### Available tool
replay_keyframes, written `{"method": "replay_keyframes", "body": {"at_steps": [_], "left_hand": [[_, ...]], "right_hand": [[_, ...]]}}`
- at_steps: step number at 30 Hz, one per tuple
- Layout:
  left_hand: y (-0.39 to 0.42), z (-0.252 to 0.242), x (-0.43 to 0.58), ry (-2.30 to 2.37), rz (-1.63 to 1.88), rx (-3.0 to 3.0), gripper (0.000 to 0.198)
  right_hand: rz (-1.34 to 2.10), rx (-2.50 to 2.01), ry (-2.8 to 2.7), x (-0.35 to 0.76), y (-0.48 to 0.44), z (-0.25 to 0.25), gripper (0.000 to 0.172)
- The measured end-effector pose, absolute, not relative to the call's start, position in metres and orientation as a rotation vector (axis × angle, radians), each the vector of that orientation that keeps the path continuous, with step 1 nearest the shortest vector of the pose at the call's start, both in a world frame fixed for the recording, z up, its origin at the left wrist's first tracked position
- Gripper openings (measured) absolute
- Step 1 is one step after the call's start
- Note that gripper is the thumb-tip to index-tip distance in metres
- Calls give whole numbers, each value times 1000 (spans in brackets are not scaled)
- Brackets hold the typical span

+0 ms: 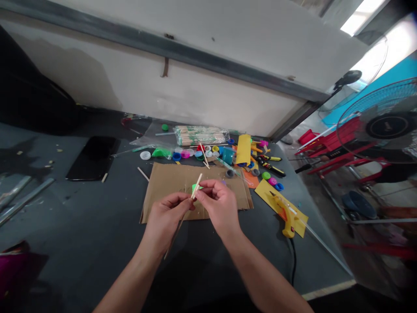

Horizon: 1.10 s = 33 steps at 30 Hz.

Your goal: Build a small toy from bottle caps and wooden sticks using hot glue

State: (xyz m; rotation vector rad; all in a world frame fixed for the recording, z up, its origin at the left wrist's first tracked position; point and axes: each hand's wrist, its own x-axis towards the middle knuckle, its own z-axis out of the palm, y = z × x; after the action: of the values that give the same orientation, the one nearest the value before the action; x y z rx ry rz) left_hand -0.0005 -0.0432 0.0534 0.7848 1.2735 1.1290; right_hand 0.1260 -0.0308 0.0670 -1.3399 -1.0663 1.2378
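My left hand is closed in a pinch around a thin wooden stick, which slants up and away, with its lower end showing below the hand. The thumb and forefinger of my right hand are closed at the stick's upper part. A short pale piece seems to lie against the stick at those fingertips, partly hidden. Both hands are above a sheet of brown cardboard. On the cardboard a bright green piece shows behind the stick, mostly covered by the hands.
Behind the cardboard lie a wrapped bundle of wooden sticks and several coloured bottle caps. To the right, a yellow glue gun rests on yellow card, near yellow-and-black handled tools. A black phone lies left.
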Motion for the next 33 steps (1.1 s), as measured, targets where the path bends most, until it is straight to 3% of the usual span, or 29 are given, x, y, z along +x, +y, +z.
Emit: {"method": "replay_keyframes", "body": {"at_steps": [33], "left_hand": [[-46,55,-1,1269,1105,896,12]], "right_hand": [[1268,-1307,-1123,131,-27,71,6]]}}
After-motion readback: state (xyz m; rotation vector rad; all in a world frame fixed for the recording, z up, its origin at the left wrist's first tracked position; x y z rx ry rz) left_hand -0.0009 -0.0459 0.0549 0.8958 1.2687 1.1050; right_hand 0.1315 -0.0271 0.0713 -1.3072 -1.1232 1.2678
